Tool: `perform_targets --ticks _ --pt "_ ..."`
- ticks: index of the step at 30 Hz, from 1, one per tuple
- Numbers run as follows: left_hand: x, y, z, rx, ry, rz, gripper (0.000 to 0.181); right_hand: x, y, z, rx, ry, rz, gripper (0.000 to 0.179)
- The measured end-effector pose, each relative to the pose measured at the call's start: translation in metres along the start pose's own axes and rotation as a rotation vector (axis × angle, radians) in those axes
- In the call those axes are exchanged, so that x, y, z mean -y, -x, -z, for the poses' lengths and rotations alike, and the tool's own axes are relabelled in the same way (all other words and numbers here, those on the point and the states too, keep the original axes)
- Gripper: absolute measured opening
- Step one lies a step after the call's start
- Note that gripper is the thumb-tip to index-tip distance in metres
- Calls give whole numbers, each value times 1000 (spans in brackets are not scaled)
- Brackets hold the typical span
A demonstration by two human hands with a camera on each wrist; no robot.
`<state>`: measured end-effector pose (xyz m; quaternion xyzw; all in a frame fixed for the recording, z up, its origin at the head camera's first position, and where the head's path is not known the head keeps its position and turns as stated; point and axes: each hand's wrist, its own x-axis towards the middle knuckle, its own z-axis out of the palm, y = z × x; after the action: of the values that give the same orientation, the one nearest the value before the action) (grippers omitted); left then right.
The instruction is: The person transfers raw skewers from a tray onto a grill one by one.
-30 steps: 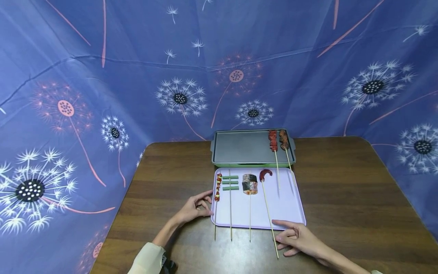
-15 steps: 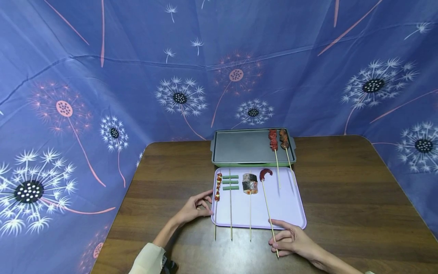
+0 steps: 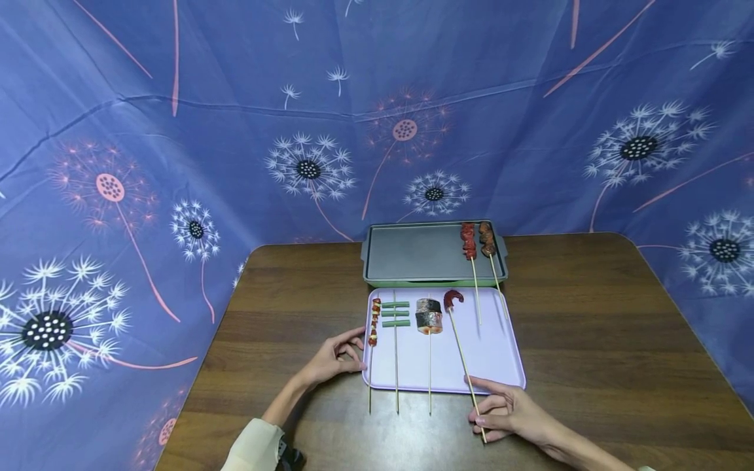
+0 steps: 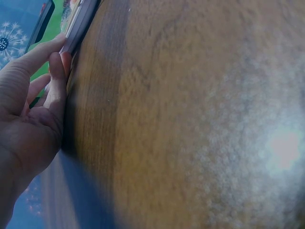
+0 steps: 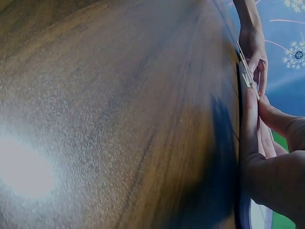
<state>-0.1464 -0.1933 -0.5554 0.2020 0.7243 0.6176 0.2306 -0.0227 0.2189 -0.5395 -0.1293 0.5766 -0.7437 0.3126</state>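
A skewer with a dark red curled piece [image 3: 453,299] lies slanted on the lilac tray [image 3: 495,353], its stick reaching over the front rim. My right hand [image 3: 506,413] pinches the lower end of that stick between thumb and fingers, the index finger stretched along the tray's front edge. In the right wrist view the thumb and fingers meet at the stick's end. At the tray's left side my left hand [image 3: 336,356] touches the rim with index fingertip and thumb tip, set apart from each other. The left wrist view shows those fingertips against the tray's edge.
Also on the tray are a small red-and-yellow skewer [image 3: 374,322], a green-stick skewer [image 3: 395,314] and a skewer of dark-skinned rolls [image 3: 429,316]. Behind it stands a grey griddle [image 3: 412,252] bearing a red meat skewer [image 3: 468,241] and a brown meat skewer [image 3: 487,239].
My right hand's thumb and fingers have closed on the stick's lower end, where earlier they were spread beside it. That end has shifted slightly right. The left hand has stayed in place.
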Motion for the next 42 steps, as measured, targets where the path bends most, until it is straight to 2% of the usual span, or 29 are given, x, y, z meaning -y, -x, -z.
perform_targets --ticks 9,15,21,27,34,42 --pt "0 0 1 9 2 3 79 8 3 -1 38 -7 5 78" --pt "-1 0 1 5 3 9 80 11 2 -5 101 -35 62 71" --pt "-2 0 1 3 0 24 80 15 -4 -6 141 18 115 68" --pt "0 -1 1 2 -6 21 79 24 -11 -5 175 34 134 68" --pt "3 -2 1 8 6 -5 80 42 -21 -2 170 70 166 70" --pt "1 0 0 0 16 -12 79 60 -32 3 128 88 169 68"
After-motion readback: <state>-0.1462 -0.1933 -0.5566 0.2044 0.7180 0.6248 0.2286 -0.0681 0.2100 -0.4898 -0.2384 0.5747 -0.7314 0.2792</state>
